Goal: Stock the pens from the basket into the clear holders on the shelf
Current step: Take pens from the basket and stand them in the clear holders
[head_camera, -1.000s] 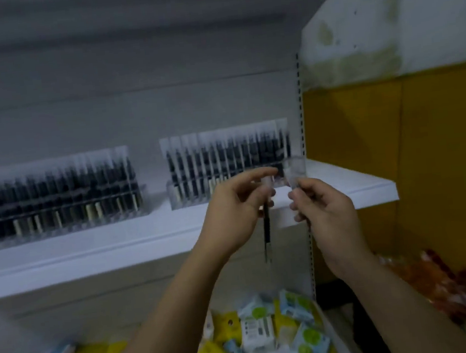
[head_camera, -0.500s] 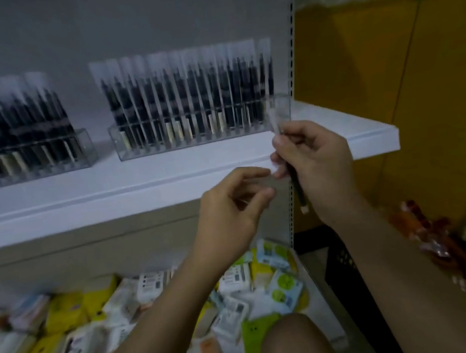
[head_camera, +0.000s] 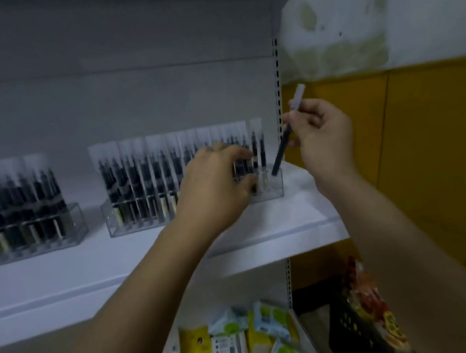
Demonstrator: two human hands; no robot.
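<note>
Clear holder [head_camera: 271, 191], frame centre: right hand [head_camera: 323, 141] pinches tilted pen [head_camera: 279, 155] at its right end; left hand [head_camera: 212, 184] grasps stocked pens [head_camera: 139, 174].

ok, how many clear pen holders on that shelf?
2. The left holder is at the frame's left edge, cut off; the right holder stands near the right end of the shelf, partly behind the left hand. More may lie off-frame.

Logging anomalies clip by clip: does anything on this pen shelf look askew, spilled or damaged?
Only one pen leans: the right hand holds it tilted, tip in the right end of the clear holder, mid-insertion, not a fault. The stocked pens stand upright. The wall above right is stained and patchy. Nothing spilled.
</note>
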